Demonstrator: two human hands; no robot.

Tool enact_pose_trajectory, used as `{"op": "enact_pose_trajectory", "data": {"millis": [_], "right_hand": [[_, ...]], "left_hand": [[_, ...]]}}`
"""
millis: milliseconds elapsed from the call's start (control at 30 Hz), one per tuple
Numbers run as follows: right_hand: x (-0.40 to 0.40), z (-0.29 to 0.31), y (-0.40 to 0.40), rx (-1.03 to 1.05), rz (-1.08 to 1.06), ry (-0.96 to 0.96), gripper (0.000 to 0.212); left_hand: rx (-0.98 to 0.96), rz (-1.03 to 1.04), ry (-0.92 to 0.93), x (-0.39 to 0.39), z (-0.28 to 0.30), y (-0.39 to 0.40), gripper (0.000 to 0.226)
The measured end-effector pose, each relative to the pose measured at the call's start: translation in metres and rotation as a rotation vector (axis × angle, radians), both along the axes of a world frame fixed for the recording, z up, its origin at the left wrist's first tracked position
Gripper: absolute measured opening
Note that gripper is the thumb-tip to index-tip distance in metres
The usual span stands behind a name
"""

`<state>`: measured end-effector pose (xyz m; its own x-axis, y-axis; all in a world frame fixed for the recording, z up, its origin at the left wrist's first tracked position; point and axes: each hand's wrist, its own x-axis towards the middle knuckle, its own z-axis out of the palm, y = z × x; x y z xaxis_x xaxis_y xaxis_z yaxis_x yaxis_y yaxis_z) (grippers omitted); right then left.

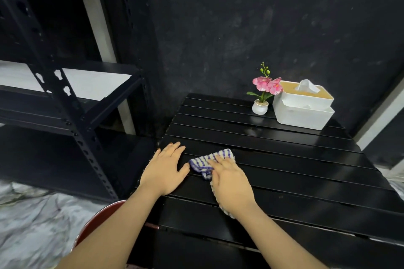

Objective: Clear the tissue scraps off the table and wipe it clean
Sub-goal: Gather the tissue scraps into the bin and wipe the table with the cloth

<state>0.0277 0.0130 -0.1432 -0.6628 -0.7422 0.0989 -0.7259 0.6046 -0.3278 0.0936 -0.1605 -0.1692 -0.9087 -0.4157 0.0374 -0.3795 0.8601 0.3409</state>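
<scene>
Left hand (165, 169): flat on the black slatted worktop (284, 159) near its left edge, fingers spread, palm down, holding nothing.
Right hand (230, 181): palm down, fingers extended, pressing on the cloth; it lies over the cloth rather than closing around it.
Cloth (205, 162): blue-and-white checked, bunched on the worktop under the right hand, its far end just beside the left thumb.
Tissue box (302, 109): white, far right corner of the worktop, a tissue sticking up from the top.
Flower pot (260, 107): small and white with pink blooms, just left of the tissue box.
Shelf rack (65, 98): dark metal, left of the worktop.
</scene>
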Motion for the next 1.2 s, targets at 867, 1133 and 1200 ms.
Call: {"op": "enact_pose_trajectory", "data": {"millis": [867,1133,1200], "right_hand": [[0.003,-0.011,0.133,-0.110,-0.486,-0.092,0.037],[0.010,-0.011,0.103,-0.076,-0.527,-0.055,0.042],[0.019,-0.012,0.085,-0.097,-0.474,-0.049,0.054]], "left_hand": [[0.012,-0.001,-0.030,0.083,0.008,0.037,0.075],[0.001,0.016,-0.008,0.088,0.006,0.040,0.074],[0.010,0.018,-0.006,0.089,0.006,0.041,0.071]]}}
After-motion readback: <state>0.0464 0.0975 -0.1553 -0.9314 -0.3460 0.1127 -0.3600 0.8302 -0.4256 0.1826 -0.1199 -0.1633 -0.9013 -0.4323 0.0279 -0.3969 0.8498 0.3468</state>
